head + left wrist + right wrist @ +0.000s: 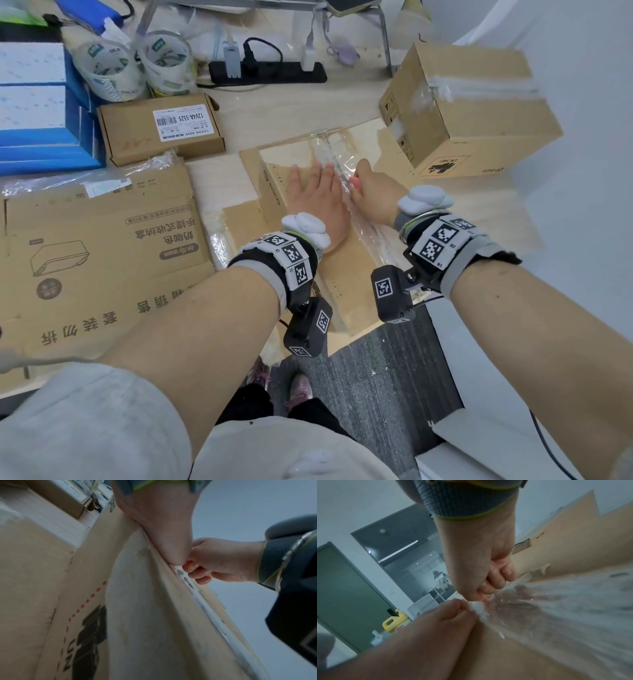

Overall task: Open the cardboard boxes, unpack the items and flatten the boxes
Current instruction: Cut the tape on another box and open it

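The box (pixel 301 178) being worked on lies in the middle of the surface (pixel 274 113), w/ its near end sticking out over the edge toward the person. It is brown card, long and low, w/ a strip of clear tape (pixel 334 154) running down the middle seam. The tape looks wrinkled and shiny, and part of it is lifted off the card. A black printed mark w/ a red dashed line shows on the box side in the left wrist view.

The left hand (pixel 317 202) lies flat on the box top, fingers straight, pressing down just beside the tape. The right hand (pixel 371 192) has its grip closed tight on the tape, fingers curled and pinching it right next to the left hand.

I think the step is peeling the tape so the flaps can open. To do it well: keep the left palm pushing down so the box can't slide or lift. Pull the tape low and along the seam, not straight up, so it comes off in one long bit and doesn't snap. Go slow where it sticks hard, or the card may rip.

Other stuff: a big flat box (pixel 102 246) lies on the left, a closed box (pixel 469 109) sits at the back right, and a small labelled box (pixel 161 128) is behind.
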`<state>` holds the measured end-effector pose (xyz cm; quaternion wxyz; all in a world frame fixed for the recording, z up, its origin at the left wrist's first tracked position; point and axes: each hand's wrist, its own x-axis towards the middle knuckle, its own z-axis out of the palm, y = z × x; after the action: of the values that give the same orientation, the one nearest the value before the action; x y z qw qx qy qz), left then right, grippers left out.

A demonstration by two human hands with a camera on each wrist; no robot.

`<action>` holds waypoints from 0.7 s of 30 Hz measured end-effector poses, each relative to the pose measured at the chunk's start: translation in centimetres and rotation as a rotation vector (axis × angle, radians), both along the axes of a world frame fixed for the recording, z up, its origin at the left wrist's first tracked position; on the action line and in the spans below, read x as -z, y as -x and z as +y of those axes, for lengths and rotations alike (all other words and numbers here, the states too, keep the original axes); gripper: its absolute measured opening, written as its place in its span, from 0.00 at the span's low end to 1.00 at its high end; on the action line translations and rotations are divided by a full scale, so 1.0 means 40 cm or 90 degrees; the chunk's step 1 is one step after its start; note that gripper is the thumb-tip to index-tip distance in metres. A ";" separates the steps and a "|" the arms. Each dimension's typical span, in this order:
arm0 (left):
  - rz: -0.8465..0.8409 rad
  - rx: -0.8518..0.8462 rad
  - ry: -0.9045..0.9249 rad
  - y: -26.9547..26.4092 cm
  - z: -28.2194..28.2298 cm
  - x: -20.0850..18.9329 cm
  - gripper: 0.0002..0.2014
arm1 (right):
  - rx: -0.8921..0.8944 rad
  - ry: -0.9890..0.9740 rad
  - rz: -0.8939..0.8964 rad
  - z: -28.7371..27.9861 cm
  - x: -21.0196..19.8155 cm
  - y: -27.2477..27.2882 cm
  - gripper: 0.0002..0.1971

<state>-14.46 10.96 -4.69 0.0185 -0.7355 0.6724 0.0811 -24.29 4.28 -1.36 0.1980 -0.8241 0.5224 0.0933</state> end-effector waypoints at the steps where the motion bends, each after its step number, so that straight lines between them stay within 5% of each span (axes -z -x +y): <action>1: -0.001 0.000 0.001 0.000 0.001 -0.001 0.29 | -0.001 -0.005 0.006 -0.002 -0.003 0.001 0.12; 13: 0.015 0.002 0.026 -0.002 0.004 0.003 0.30 | 0.023 -0.035 -0.019 0.021 -0.023 0.042 0.15; 21: 0.038 0.005 0.041 -0.007 0.010 0.001 0.30 | 0.050 0.082 -0.156 0.008 -0.043 0.037 0.15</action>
<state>-14.17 11.34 -4.72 -0.0248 -0.7306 0.6775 0.0812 -25.78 4.61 0.36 0.2108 -0.8191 0.5311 -0.0497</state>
